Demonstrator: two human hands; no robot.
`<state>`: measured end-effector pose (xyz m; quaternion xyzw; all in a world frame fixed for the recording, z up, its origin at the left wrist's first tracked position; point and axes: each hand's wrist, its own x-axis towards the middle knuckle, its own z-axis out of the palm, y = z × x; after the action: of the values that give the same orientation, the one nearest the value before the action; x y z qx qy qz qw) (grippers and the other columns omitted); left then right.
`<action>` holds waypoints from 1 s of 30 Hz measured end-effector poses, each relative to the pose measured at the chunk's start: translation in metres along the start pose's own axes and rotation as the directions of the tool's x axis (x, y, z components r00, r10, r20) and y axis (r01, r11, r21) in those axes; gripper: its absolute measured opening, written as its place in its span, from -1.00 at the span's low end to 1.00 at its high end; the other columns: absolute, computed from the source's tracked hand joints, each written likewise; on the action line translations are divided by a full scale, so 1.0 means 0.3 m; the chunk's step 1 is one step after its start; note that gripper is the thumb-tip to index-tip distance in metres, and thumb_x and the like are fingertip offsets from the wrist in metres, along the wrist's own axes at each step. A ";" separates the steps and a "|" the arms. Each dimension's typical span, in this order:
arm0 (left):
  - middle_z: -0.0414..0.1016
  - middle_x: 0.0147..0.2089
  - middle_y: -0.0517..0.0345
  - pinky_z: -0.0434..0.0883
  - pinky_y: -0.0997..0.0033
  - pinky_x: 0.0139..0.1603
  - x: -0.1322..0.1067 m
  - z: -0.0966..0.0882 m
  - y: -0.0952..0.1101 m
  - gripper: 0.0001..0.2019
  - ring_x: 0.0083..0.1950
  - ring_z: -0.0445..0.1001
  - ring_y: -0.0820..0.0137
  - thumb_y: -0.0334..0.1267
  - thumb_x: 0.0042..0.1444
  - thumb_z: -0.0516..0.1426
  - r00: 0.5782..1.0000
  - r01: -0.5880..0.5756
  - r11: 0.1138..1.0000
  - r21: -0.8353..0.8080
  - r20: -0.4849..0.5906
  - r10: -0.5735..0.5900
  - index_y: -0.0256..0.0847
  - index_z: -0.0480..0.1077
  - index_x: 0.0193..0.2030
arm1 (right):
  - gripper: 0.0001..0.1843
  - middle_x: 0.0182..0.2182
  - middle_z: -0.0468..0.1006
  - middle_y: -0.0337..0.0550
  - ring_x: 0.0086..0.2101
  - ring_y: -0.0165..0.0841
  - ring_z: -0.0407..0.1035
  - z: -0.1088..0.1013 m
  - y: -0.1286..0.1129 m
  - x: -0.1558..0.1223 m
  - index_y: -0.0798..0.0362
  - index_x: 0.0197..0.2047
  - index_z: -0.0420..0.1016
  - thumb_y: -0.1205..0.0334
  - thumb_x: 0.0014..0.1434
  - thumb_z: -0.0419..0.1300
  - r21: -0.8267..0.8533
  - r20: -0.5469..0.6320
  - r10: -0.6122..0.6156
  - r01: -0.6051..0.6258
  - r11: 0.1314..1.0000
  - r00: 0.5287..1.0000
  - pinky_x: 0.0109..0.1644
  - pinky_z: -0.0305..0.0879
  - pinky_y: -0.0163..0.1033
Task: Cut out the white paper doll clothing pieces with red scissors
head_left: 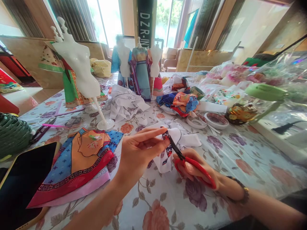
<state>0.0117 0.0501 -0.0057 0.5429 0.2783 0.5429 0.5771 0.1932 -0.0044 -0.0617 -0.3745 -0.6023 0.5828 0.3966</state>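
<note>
Smartphone is lying at far left (26, 179), a printed miniature garment (92, 150) partly overlapping it on the floral tablecloth (134, 210). Left hand (137, 148) is pinching a dark printed fabric strip (165, 134) between thumb and fingers, mid-view over white fabric pieces (160, 163); right hand (198, 158) is curling closed around red-handled scissors (203, 174), blades at the strip's right edge.

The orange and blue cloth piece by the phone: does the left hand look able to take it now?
Probably yes: the cloth piece lies nearby with nothing on top, though the left hand would first need to release the patterned strip.
</note>
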 end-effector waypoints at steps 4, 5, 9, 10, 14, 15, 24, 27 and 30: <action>0.65 -0.26 0.17 0.43 0.70 -0.56 0.004 -0.001 0.001 -0.77 -0.51 0.51 0.58 -0.44 -0.17 0.37 1.000 0.016 1.000 0.010 0.003 -0.016 -0.03 0.65 -0.35 | -0.38 -0.69 0.08 -0.41 -0.63 -0.51 -0.08 0.005 -0.021 0.004 0.00 -0.55 0.09 -0.39 0.09 0.11 -0.041 -0.013 0.007 -0.008 0.999 1.000 -0.53 -0.15 -0.25; 0.65 -0.26 0.17 0.44 0.69 -0.56 0.004 -0.002 0.001 -0.77 -0.51 0.51 0.58 -0.43 -0.17 0.37 1.000 0.018 1.000 0.011 0.005 -0.018 -0.04 0.65 -0.34 | -0.37 -0.69 0.08 -0.41 -0.64 -0.51 -0.08 0.007 -0.025 0.006 0.00 -0.56 0.09 -0.40 0.07 0.12 -0.044 -0.016 0.007 -0.008 0.999 1.000 -0.53 -0.16 -0.25; 0.65 -0.26 0.19 0.44 0.70 -0.55 0.005 -0.005 0.001 -0.77 -0.52 0.49 0.60 -0.42 -0.17 0.38 0.999 0.034 0.999 0.011 0.015 -0.034 -0.02 0.65 -0.34 | -0.36 -0.69 0.06 -0.42 -0.64 -0.52 -0.09 0.008 -0.023 0.009 0.00 -0.56 0.07 -0.40 0.06 0.13 -0.021 -0.017 0.017 -0.018 1.000 1.000 -0.54 -0.18 -0.24; 0.65 -0.26 0.19 0.44 0.69 -0.55 0.005 -0.005 0.001 -0.77 -0.52 0.49 0.60 -0.42 -0.17 0.38 0.999 0.039 0.999 0.014 0.015 -0.039 -0.02 0.65 -0.34 | -0.36 -0.69 0.05 -0.42 -0.64 -0.52 -0.09 0.007 -0.020 0.009 0.00 -0.56 0.07 -0.41 0.05 0.13 -0.019 -0.017 0.021 -0.021 1.000 1.000 -0.54 -0.18 -0.24; 0.65 -0.26 0.18 0.44 0.67 -0.56 0.006 -0.005 -0.001 -0.77 -0.52 0.49 0.58 -0.40 -0.17 0.38 0.999 0.040 0.999 0.020 0.021 -0.040 -0.02 0.65 -0.33 | -0.36 -0.70 0.06 -0.41 -0.64 -0.51 -0.09 0.007 -0.013 0.006 0.00 -0.56 0.07 -0.42 0.06 0.11 -0.023 -0.017 0.026 -0.026 0.999 1.000 -0.54 -0.17 -0.24; 0.65 -0.26 0.18 0.44 0.67 -0.56 0.005 -0.005 -0.002 -0.77 -0.52 0.49 0.58 -0.40 -0.17 0.39 0.999 0.037 0.999 0.018 0.022 -0.037 -0.02 0.65 -0.33 | -0.36 -0.70 0.06 -0.41 -0.64 -0.51 -0.09 0.007 -0.014 0.006 0.00 -0.56 0.08 -0.41 0.07 0.11 -0.025 -0.019 0.020 -0.021 0.999 1.000 -0.54 -0.15 -0.24; 0.65 -0.28 0.19 0.44 0.68 -0.55 0.000 -0.011 0.000 -0.77 -0.51 0.49 0.58 -0.39 -0.16 0.38 0.999 0.035 0.999 0.031 0.015 -0.036 -0.02 0.65 -0.32 | -0.38 -0.71 0.09 -0.41 -0.65 -0.50 -0.07 0.001 0.007 0.000 0.00 -0.56 0.10 -0.38 0.08 0.13 0.006 -0.032 0.031 -0.031 1.000 0.999 -0.56 -0.18 -0.24; 0.65 -0.28 0.18 0.45 0.67 -0.52 0.002 -0.011 0.001 -0.79 -0.46 0.53 0.55 -0.37 -0.15 0.38 0.999 0.034 0.999 0.035 0.009 -0.034 -0.02 0.65 -0.32 | -0.41 -0.71 0.17 -0.37 -0.63 -0.47 -0.01 -0.006 0.016 0.000 0.01 -0.55 0.19 -0.36 0.10 0.13 -0.015 -0.016 0.037 -0.037 0.999 0.999 -0.55 -0.13 -0.25; 0.65 -0.26 0.19 0.48 0.68 -0.44 0.003 -0.015 -0.002 -0.80 -0.41 0.55 0.54 -0.34 -0.15 0.39 1.000 0.019 1.000 0.023 0.004 -0.020 0.00 0.65 -0.32 | -0.41 -0.71 0.21 -0.34 -0.61 -0.44 0.06 -0.014 0.018 0.003 0.02 -0.56 0.25 -0.35 0.13 0.11 -0.049 0.022 0.024 -0.023 0.999 0.999 -0.52 -0.04 -0.24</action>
<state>0.0080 0.0525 -0.0072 0.5477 0.2886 0.5330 0.5767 0.1967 -0.0018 -0.0669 -0.3844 -0.6164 0.5768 0.3736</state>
